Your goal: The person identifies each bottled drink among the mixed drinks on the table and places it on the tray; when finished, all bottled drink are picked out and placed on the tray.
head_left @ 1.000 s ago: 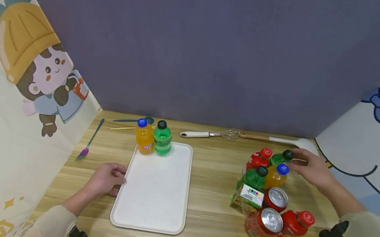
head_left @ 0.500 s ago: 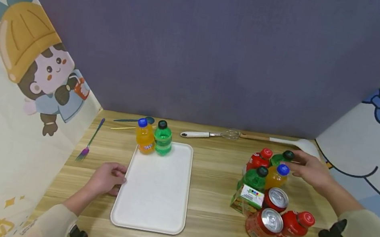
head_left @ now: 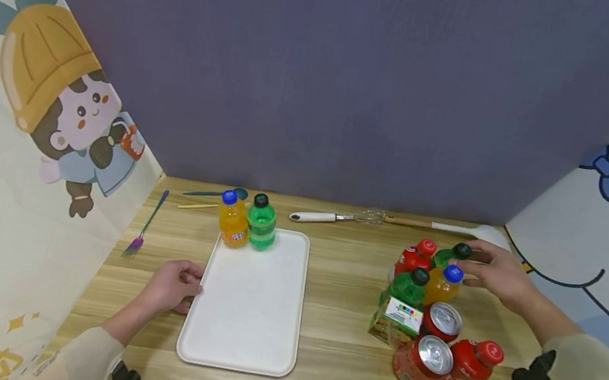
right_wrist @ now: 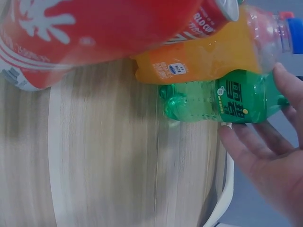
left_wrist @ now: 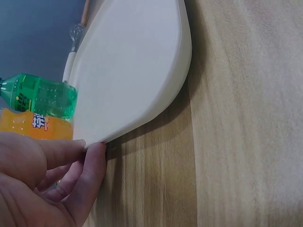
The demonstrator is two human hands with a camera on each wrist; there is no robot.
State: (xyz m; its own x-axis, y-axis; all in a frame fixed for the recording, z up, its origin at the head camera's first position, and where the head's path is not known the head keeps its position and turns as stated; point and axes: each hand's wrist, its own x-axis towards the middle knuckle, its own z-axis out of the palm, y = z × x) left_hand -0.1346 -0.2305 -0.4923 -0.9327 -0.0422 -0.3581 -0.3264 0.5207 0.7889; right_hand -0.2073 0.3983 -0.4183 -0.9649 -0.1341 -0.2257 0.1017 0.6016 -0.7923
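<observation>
Your right hand (head_left: pixel 499 277) grasps the rear green bottle (right_wrist: pixel 239 97) toward the bench's (head_left: pixel 340 351) far right corner; your left hand (head_left: pixel 171 287) pinches the tray's (head_left: pixel 243 311) left edge. Apparent step: gripping; next probably calls for lifting clear.

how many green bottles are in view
3. One green bottle stands on the tray, beside an orange bottle; a second green bottle is behind the carton; a third green bottle is at the right hand, partly covered. The crowded group could hide more.
</observation>
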